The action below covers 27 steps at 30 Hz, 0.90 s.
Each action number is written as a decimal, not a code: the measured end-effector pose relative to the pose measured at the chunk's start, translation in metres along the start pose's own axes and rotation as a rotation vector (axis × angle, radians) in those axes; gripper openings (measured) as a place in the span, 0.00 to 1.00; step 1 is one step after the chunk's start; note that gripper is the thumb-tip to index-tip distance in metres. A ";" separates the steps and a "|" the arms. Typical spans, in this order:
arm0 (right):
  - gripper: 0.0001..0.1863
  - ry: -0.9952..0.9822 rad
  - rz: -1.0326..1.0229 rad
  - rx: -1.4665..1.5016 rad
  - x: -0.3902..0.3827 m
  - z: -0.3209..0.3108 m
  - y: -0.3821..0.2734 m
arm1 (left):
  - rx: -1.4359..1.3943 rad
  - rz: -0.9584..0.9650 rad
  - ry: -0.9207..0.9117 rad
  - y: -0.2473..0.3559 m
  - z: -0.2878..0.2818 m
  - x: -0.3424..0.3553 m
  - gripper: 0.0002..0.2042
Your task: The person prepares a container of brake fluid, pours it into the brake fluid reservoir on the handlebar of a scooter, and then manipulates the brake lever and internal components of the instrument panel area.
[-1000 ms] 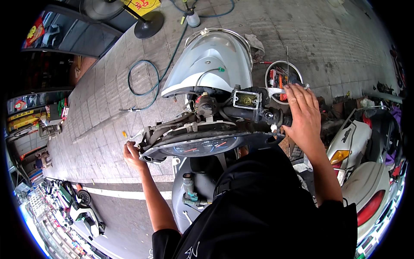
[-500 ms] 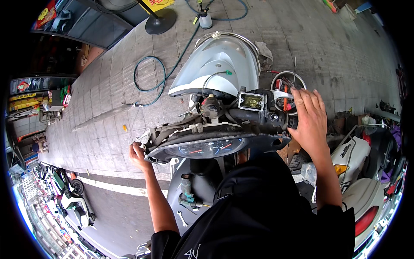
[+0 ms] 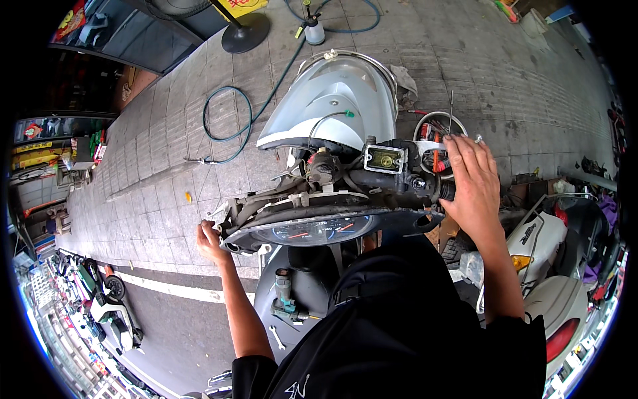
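Observation:
A scooter's handlebar assembly lies across the view, its cover loosened to show cables behind the speedometer panel [image 3: 322, 229]. On its right side an uncovered brake fluid reservoir [image 3: 385, 159] shows yellowish fluid inside. My right hand [image 3: 473, 176] is on the right handlebar grip [image 3: 446, 191], thumb hooked round it, fingers stretched forward over the silver brake lever [image 3: 433, 147]. At the far left end, my left hand [image 3: 211, 243] has its fingers curled round the left handlebar grip, which they mostly hide. A thin tube with a green end [image 3: 349, 114] lies over the pale front fairing [image 3: 332, 100].
A round tub [image 3: 425, 120] of tools stands beyond my right hand. On the scooter's floorboard lie a teal power drill [image 3: 284, 292] and a wrench [image 3: 277, 337]. A blue hose [image 3: 250, 113] and spray bottle [image 3: 314, 30] are ahead. Parked scooters [image 3: 541, 243] crowd the right.
The whole view has shifted slightly. Both hands keep their places on the handlebar, and nothing else has visibly moved.

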State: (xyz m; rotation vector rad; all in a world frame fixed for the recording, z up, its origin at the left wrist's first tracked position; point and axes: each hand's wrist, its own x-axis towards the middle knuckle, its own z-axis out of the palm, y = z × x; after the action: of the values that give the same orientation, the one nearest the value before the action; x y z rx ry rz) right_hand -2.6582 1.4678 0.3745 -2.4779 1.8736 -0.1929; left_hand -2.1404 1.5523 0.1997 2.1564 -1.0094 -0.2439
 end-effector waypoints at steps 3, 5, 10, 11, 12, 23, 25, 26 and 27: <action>0.51 -0.004 -0.010 0.003 -0.002 0.002 0.003 | 0.004 -0.027 -0.004 0.004 0.000 -0.001 0.25; 0.50 -0.025 -0.002 -0.006 -0.004 -0.001 0.001 | 0.010 -0.031 -0.003 0.005 0.000 -0.002 0.25; 0.47 -0.128 0.047 0.001 -0.007 0.001 0.002 | 0.015 -0.026 0.002 0.003 0.000 -0.001 0.26; 0.48 -0.117 0.052 0.001 -0.007 0.002 0.002 | 0.015 -0.028 0.001 0.003 0.000 -0.001 0.26; 0.50 -0.105 0.057 0.001 -0.008 0.002 0.001 | 0.015 -0.036 0.003 0.005 0.000 -0.002 0.26; 0.60 -0.085 0.013 -0.041 -0.006 0.004 0.002 | 0.019 -0.040 0.010 0.002 0.001 -0.001 0.26; 0.60 -0.087 0.011 -0.044 -0.006 0.004 0.002 | 0.000 -0.017 0.027 0.000 0.002 0.000 0.27; 0.60 -0.089 0.013 -0.046 -0.006 0.003 0.002 | 0.000 -0.018 0.026 0.001 0.002 -0.001 0.27; 0.60 -0.091 0.014 -0.048 -0.006 0.003 0.002 | 0.001 -0.020 0.020 0.003 0.001 -0.001 0.27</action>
State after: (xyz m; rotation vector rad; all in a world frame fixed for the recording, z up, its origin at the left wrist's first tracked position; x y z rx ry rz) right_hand -2.6609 1.4730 0.3706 -2.4575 1.8811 -0.0348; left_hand -2.1436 1.5510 0.2005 2.1666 -0.9780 -0.2308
